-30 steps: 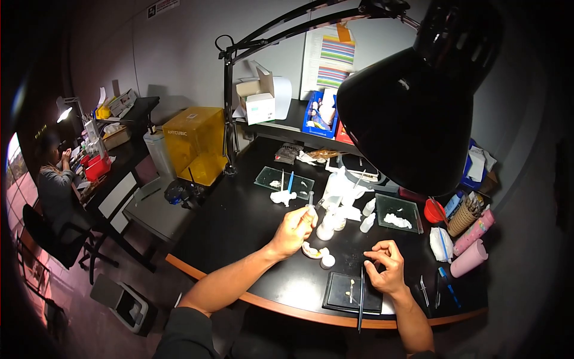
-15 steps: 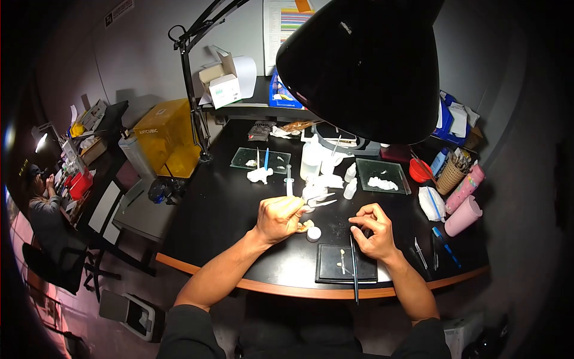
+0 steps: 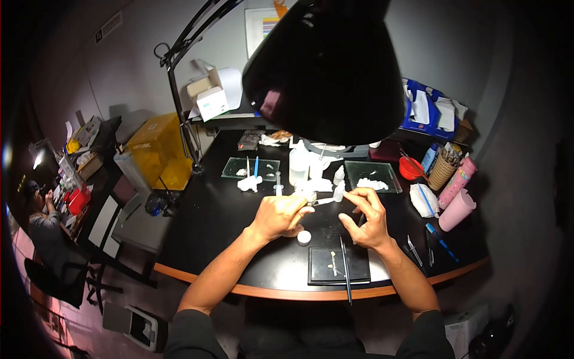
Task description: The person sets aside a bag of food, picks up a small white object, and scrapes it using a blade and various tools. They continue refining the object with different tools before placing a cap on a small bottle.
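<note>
My left hand (image 3: pixel 280 216) is closed in a pinch over the middle of the black desk; what it holds is too small or hidden to make out. A pale pointed piece (image 3: pixel 323 201) shows just past its fingertips. Below these fingers stands a small round white container (image 3: pixel 304 238). My right hand (image 3: pixel 369 220) is open, thumb and fingers apart, with its fingertips right by a small white dropper bottle (image 3: pixel 339 192). Nearer the desk edge lies a black pad (image 3: pixel 323 276) bearing small yellowish pieces (image 3: pixel 333 261), and a thin dark brush-like tool (image 3: pixel 345 269) crosses it.
A big black lamp shade (image 3: pixel 326 72) hangs low over the desk. Behind my hands are a syringe (image 3: pixel 278 184), a white bottle (image 3: pixel 298 164), crumpled tissue and two glass slabs (image 3: pixel 391 173). At right sit a red bowl (image 3: pixel 410 169), a pink tumbler (image 3: pixel 458 210) and tools. A person (image 3: pixel 51 218) sits far left.
My right hand has moved up toward the dropper bottle, its fingers spreading from a near pinch. My left hand stays closed, turned slightly. The whole view has shifted a little.
</note>
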A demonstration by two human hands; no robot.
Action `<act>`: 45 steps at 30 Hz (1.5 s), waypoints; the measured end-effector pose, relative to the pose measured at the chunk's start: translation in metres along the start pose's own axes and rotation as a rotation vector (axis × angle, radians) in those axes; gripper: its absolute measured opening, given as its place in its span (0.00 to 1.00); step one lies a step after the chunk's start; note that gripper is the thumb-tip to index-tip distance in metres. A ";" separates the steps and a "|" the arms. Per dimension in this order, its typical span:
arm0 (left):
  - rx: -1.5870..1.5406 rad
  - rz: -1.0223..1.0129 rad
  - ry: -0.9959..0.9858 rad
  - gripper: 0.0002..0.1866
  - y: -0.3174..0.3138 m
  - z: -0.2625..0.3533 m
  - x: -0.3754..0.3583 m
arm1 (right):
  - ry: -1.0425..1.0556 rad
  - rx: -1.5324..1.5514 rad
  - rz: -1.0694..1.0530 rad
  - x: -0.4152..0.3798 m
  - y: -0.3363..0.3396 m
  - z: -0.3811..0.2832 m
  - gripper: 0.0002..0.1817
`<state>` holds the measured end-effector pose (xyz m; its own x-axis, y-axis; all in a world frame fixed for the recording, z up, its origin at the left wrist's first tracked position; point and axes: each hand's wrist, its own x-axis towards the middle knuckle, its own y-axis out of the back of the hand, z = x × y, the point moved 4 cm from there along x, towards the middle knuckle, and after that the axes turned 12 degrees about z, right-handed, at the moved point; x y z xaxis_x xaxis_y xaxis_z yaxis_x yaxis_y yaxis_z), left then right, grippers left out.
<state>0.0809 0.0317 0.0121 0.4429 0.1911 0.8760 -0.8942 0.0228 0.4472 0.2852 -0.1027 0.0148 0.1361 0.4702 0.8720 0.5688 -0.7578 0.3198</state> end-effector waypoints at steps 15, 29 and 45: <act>-1.544 0.218 1.055 0.23 -0.081 0.010 -0.036 | -0.053 0.207 -0.070 -0.014 -0.027 -0.027 0.17; -1.147 0.240 1.006 0.20 -0.060 0.030 -0.022 | -0.332 0.188 0.019 -0.026 -0.024 -0.024 0.05; -1.007 0.243 0.942 0.15 -0.055 0.018 -0.020 | -0.091 0.019 0.107 -0.027 -0.021 -0.005 0.10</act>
<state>0.1221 0.0093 -0.0268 0.4217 0.8614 0.2832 -0.7815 0.5037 -0.3682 0.2652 -0.1015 -0.0138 0.2695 0.4270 0.8631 0.5623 -0.7974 0.2190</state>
